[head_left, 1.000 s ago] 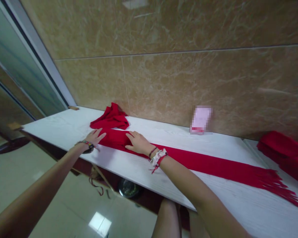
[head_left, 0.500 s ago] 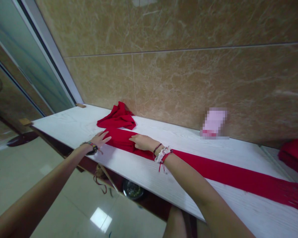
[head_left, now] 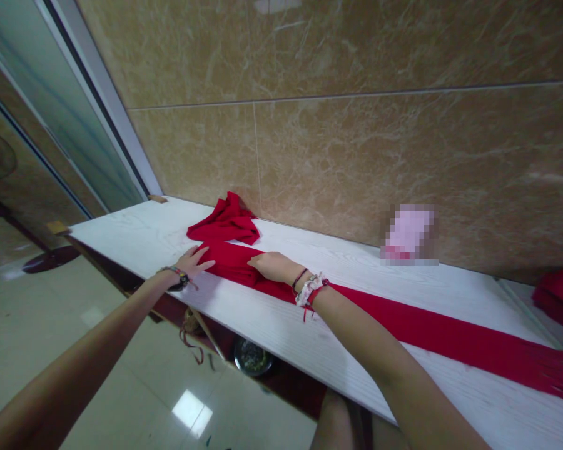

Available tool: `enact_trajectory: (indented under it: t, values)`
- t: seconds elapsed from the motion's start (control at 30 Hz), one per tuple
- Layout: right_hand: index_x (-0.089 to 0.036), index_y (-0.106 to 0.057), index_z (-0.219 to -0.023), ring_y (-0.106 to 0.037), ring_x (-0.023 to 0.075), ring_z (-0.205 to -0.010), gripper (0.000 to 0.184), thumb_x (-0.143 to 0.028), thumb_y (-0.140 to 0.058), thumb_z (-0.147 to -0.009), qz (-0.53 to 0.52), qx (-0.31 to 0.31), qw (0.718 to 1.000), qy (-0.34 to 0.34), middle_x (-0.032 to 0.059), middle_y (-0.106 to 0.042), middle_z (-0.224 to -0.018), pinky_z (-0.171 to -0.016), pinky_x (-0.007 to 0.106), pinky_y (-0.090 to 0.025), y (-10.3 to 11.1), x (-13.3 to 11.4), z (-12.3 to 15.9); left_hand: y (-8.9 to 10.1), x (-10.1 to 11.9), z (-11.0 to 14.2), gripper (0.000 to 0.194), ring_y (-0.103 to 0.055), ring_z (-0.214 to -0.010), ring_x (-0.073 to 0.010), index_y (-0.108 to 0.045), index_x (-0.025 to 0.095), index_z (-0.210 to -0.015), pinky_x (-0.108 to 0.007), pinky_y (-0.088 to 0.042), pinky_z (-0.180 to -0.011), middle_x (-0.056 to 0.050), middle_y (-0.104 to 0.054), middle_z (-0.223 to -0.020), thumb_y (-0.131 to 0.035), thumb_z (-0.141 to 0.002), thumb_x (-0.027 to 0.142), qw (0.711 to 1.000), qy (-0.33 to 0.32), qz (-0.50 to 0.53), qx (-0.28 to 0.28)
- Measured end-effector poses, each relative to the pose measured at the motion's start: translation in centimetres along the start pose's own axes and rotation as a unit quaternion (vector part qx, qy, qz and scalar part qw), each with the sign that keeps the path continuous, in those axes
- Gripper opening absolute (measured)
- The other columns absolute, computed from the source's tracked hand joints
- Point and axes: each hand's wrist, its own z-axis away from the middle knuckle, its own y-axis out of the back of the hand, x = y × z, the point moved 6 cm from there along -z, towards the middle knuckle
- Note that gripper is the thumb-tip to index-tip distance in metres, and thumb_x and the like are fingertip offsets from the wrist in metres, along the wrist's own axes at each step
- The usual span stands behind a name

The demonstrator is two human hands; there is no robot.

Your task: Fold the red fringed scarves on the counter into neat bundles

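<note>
A long red scarf (head_left: 417,325) lies along the white table, its fringed end at the far right and its left part folded over in layers. At the folded end, my left hand (head_left: 192,264) rests with fingers spread, their tips touching the cloth's edge. My right hand (head_left: 274,267) is closed, its fingers pinched on the scarf's upper layer a little to the right. Its fingertips are partly hidden. Just behind the folded part, a crumpled red cloth (head_left: 225,222) lies near the wall.
The narrow white table (head_left: 122,234) runs along a tiled wall (head_left: 333,156). A blurred pink item (head_left: 408,231) stands against the wall. More folded red cloth (head_left: 560,300) is at the right edge. Below the tabletop sits a round metal bowl (head_left: 252,357). A fan (head_left: 51,257) stands at left.
The fingers of my right hand have curled in more on the scarf. My left hand stays spread at the folded end. The whole view has shifted slightly.
</note>
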Motion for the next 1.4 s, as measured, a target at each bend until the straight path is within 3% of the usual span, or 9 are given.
enact_trajectory:
  t: [0.13, 0.37, 0.5, 0.6, 0.8, 0.93, 1.17, 1.3, 1.4]
  values:
    - [-0.012, -0.057, -0.099, -0.059, 0.0171, -0.089, 0.026, -0.008, -0.037, -0.084, -0.013, 0.024, 0.998, -0.059, 0.0111, -0.063, -0.099, -0.073, 0.026, -0.043, 1.4, 0.3, 0.3, 1.0, -0.5, 0.3, 0.074, -0.041, -0.114, -0.0314, -0.037, 0.016, -0.128, -0.04, -0.033, -0.094, -0.016, -0.033, -0.132, -0.053, -0.067, 0.054, 0.998, 0.016, 0.006, 0.055]
    - [-0.012, -0.057, -0.104, -0.056, 0.0152, -0.096, 0.033, -0.003, -0.037, -0.079, -0.055, 0.121, 0.986, -0.103, 0.009, -0.062, -0.105, -0.084, 0.025, -0.04, 5.4, 3.2, 4.2, 3.7, 1.8, 0.7, 0.066, -0.054, -0.098, -0.0237, -0.042, 0.01, -0.122, -0.034, -0.041, -0.086, -0.013, -0.054, -0.113, -0.049, -0.066, 0.044, 0.988, -0.095, 0.08, 0.091]
    - [-0.012, -0.058, -0.103, -0.058, 0.0159, -0.093, 0.035, -0.002, -0.038, -0.076, -0.042, 0.147, 0.978, -0.141, 0.0084, -0.064, -0.1, -0.081, 0.024, -0.042, 8.2, 5.4, 9.2, 4.4, 4.6, 1.3, 0.051, -0.058, -0.092, -0.0197, -0.046, 0.012, -0.118, -0.031, -0.043, -0.085, -0.008, -0.061, -0.104, -0.043, -0.07, 0.03, 0.985, -0.117, 0.087, 0.094]
    - [-0.014, -0.06, -0.1, -0.059, 0.017, -0.09, 0.034, -0.004, -0.039, -0.075, -0.007, 0.148, 0.974, -0.17, 0.0077, -0.065, -0.096, -0.08, 0.025, -0.043, 10.1, 6.5, 13.0, 4.5, 7.4, 1.9, 0.049, -0.054, -0.101, -0.0206, -0.047, 0.011, -0.117, -0.032, -0.04, -0.089, -0.009, -0.059, -0.11, -0.043, -0.072, 0.026, 0.983, -0.158, 0.051, 0.084]
    - [-0.015, -0.059, -0.098, -0.06, 0.0175, -0.084, 0.033, -0.007, -0.036, -0.076, 0.052, 0.178, 0.967, -0.176, 0.0066, -0.065, -0.09, -0.074, 0.027, -0.046, 13.0, 6.5, 19.3, 4.4, 10.9, 3.0, 0.042, -0.053, -0.102, -0.0208, -0.053, 0.009, -0.111, -0.031, -0.04, -0.09, -0.009, -0.057, -0.115, -0.042, -0.072, 0.02, 0.979, -0.199, 0.017, 0.05]
    - [-0.016, -0.058, -0.099, -0.06, 0.0175, -0.083, 0.034, -0.009, -0.034, -0.076, 0.071, 0.196, 0.963, -0.172, 0.0063, -0.065, -0.089, -0.074, 0.03, -0.047, 14.2, 6.0, 23.2, 4.8, 12.6, 3.6, 0.039, -0.051, -0.106, -0.0206, -0.056, 0.011, -0.108, -0.032, -0.037, -0.093, -0.008, -0.057, -0.115, -0.038, -0.075, 0.022, 0.973, -0.225, 0.012, 0.05]
    - [-0.018, -0.058, -0.1, -0.06, 0.0174, -0.086, 0.032, -0.011, -0.034, -0.079, 0.124, 0.203, 0.948, -0.211, 0.0061, -0.064, -0.094, -0.075, 0.03, -0.047, 15.8, 6.2, 29.3, 6.1, 17.6, 5.6, 0.041, -0.048, -0.108, -0.0171, -0.057, 0.016, -0.11, -0.029, -0.034, -0.096, -0.004, -0.056, -0.116, -0.033, -0.078, 0.026, 0.935, -0.344, 0.014, 0.085]
    - [-0.018, -0.056, -0.102, -0.059, 0.0171, -0.087, 0.031, -0.012, -0.034, -0.082, 0.173, 0.192, 0.939, -0.225, 0.0068, -0.063, -0.095, -0.075, 0.029, -0.047, 16.6, 6.0, 32.6, 5.4, 20.6, 6.7, 0.04, -0.049, -0.105, -0.0159, -0.058, 0.018, -0.11, -0.029, -0.036, -0.094, -0.004, -0.054, -0.117, -0.031, -0.082, 0.028, 0.923, -0.377, 0.025, 0.076]
    - [-0.018, -0.057, -0.102, -0.059, 0.0171, -0.085, 0.031, -0.011, -0.033, -0.083, 0.218, 0.139, 0.941, -0.217, 0.0076, -0.063, -0.093, -0.074, 0.029, -0.046, 16.2, 5.3, 34.8, 3.8, 22.4, 7.3, 0.038, -0.051, -0.102, -0.0144, -0.06, 0.019, -0.106, -0.027, -0.036, -0.093, -0.003, -0.054, -0.117, -0.031, -0.084, 0.028, 0.911, -0.409, 0.02, 0.047]
